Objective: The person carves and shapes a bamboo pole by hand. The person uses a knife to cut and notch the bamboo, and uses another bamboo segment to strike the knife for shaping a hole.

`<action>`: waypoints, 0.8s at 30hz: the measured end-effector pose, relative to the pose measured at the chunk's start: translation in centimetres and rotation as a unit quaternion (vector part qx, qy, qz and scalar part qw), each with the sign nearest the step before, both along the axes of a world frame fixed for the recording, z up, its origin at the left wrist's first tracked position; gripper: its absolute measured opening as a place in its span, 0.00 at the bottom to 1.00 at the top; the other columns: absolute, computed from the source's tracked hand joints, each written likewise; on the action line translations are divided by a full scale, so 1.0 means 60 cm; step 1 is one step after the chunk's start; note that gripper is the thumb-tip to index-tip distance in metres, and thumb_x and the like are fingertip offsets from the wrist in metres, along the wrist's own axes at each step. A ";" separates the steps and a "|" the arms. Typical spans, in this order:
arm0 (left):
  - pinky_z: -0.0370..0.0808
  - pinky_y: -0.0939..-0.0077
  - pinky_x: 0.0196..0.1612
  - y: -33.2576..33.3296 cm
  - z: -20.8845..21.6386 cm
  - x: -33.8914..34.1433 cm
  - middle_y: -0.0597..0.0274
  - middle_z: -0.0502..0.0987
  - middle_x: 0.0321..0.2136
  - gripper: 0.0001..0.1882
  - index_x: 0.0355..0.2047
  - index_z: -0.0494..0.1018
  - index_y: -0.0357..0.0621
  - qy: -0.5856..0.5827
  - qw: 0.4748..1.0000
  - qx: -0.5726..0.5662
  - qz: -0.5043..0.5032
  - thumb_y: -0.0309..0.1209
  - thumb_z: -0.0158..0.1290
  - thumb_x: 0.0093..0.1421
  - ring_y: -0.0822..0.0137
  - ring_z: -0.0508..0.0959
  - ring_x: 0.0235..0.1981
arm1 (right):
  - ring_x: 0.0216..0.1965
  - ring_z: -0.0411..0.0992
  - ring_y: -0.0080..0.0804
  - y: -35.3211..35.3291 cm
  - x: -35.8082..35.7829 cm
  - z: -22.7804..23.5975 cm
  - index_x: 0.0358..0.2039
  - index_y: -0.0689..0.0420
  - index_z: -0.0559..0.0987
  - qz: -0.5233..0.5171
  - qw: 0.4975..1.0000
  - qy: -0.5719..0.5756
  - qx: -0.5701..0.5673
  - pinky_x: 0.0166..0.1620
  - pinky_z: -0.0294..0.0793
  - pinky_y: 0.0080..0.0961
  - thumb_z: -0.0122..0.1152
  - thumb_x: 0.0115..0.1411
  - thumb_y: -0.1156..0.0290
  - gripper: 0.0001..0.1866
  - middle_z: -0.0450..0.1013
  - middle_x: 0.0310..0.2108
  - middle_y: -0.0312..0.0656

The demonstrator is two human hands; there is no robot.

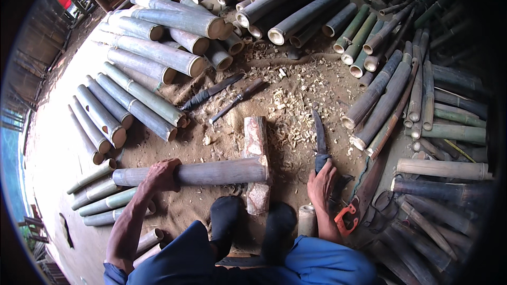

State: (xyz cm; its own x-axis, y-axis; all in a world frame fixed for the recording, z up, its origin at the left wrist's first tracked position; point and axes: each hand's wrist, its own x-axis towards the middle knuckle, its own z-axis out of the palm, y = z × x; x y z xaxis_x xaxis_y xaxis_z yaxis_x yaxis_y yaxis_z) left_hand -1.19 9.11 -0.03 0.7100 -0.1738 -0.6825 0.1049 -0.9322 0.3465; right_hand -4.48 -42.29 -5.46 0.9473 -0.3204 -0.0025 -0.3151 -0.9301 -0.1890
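My left hand (161, 174) is wrapped over a thick grey bamboo tube (222, 173), left of its middle. The tube lies level, its right end resting across a pale, rough-barked wooden block (257, 198). Closed round the dark wrapped handle of a knife (320, 136) is my right hand (320, 183). The blade points away from me over the shavings, apart from the tube. Beyond the block lie a second knife with a wrapped handle (196, 99) and a slim chisel-like tool with a dark handle (250, 88).
Cut bamboo tubes (158, 63) lie in piles at left, far side and right (446, 169). Pale shavings (296, 111) cover the sandy ground. A handsaw with an orange handle (346, 220) lies right of my right forearm. A short bamboo piece (307, 220) stands near my right knee.
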 end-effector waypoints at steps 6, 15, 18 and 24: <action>0.71 0.56 0.50 -0.054 0.080 0.015 0.53 0.76 0.40 0.31 0.49 0.72 0.45 -0.436 0.898 0.041 0.033 0.34 0.67 0.43 0.49 0.76 0.45 | 0.54 0.69 0.60 0.134 -0.032 0.048 0.67 0.66 0.62 0.162 0.963 -0.023 0.214 0.57 0.69 0.50 0.65 0.62 0.61 0.39 0.68 0.53 0.62; 0.71 0.55 0.51 -0.127 0.124 0.110 0.53 0.76 0.44 0.36 0.52 0.72 0.44 -0.466 0.883 0.037 0.036 0.37 0.70 0.41 0.50 0.76 0.48 | 0.68 0.60 0.70 0.245 -0.051 0.015 0.73 0.74 0.40 0.182 0.928 0.145 0.291 0.69 0.63 0.51 0.75 0.53 0.42 0.69 0.53 0.69 0.76; 0.76 0.53 0.54 -0.146 0.165 0.157 0.46 0.80 0.46 0.41 0.52 0.72 0.39 -0.350 0.933 0.026 0.074 0.43 0.74 0.38 0.46 0.80 0.48 | 0.68 0.60 0.71 0.259 -0.037 0.020 0.74 0.75 0.37 0.170 0.926 0.186 0.280 0.69 0.63 0.50 0.76 0.52 0.44 0.71 0.52 0.70 0.76; 0.79 0.64 0.52 -0.181 0.154 0.195 0.49 0.78 0.46 0.49 0.62 0.64 0.34 -0.080 0.875 -0.418 0.230 0.48 0.73 0.46 0.60 0.80 0.47 | 0.61 0.70 0.63 0.143 0.090 0.076 0.73 0.66 0.47 0.283 0.897 0.086 0.329 0.63 0.76 0.49 0.78 0.46 0.61 0.62 0.63 0.63 0.69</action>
